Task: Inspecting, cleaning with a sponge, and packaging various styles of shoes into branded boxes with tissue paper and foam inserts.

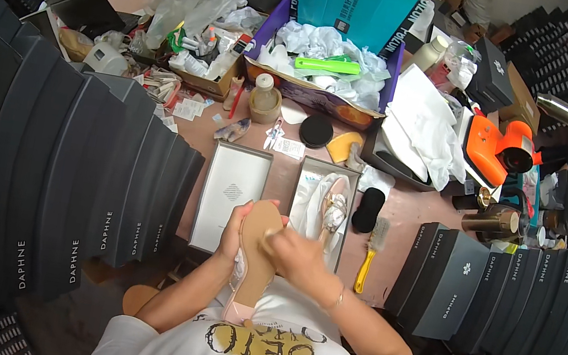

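Note:
A tan-soled heeled sandal is held sole up in front of my chest, its pale pink heel pointing towards me. My left hand wraps round its left side near the toe. Against the sole, my right hand is closed, with a small cream-coloured bit showing at its fingertips; what it is cannot be made out. Just beyond lies an open shoe box with white tissue paper and the other sandal in it. To its left rests the grey-edged box lid, inner side up.
Dark shoe boxes stand stacked at left and right. A yellow-handled brush and black oblong object lie right of the open box. Behind are a bottle, a purple box of crumpled paper and an orange device.

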Demonstrator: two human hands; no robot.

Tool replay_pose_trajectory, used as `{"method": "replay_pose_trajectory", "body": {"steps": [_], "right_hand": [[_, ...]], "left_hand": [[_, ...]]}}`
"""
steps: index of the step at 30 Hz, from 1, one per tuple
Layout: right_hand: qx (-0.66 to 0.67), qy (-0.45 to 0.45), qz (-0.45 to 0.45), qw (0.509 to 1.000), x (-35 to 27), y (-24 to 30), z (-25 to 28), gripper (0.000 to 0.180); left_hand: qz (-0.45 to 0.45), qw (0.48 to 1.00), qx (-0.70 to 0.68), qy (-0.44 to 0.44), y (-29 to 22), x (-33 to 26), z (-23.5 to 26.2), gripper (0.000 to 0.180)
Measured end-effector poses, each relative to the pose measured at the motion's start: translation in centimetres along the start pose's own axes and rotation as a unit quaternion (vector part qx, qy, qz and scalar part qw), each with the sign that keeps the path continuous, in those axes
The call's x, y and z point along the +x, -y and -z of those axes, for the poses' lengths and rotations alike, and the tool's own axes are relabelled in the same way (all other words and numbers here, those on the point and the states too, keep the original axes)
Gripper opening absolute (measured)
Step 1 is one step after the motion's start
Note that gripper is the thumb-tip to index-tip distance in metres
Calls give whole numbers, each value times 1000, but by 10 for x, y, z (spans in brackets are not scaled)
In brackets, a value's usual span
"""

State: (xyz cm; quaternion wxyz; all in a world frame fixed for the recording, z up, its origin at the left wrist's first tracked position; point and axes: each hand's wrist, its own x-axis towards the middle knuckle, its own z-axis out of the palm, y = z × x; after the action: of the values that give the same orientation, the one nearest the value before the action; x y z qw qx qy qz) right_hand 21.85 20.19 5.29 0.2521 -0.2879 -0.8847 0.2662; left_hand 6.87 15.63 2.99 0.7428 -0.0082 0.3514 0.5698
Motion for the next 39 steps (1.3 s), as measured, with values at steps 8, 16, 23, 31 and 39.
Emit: {"method": "replay_pose_trajectory", "body": {"steps": [8,16,23,31,39], "right_hand": [[18,10,70,997,15,-2,-1,11],[23,49,127,990,28,12,-2,11],[31,55,183,981,38,31,5,11],[-19,18,83,996,66,17,0,11],[-54,60,51,995,19,21,-1,17]], "left_hand": [[4,1000,8,-18,0,-10,3,54],[-19,999,1,32,-1,-18,4,55],[-57,997,22,-38,-10,-30,-13,63],[-48,998,2,-28,-11,-32,-10,73],[-46,999,-12,-15,-10,-32,-2,58]]}}
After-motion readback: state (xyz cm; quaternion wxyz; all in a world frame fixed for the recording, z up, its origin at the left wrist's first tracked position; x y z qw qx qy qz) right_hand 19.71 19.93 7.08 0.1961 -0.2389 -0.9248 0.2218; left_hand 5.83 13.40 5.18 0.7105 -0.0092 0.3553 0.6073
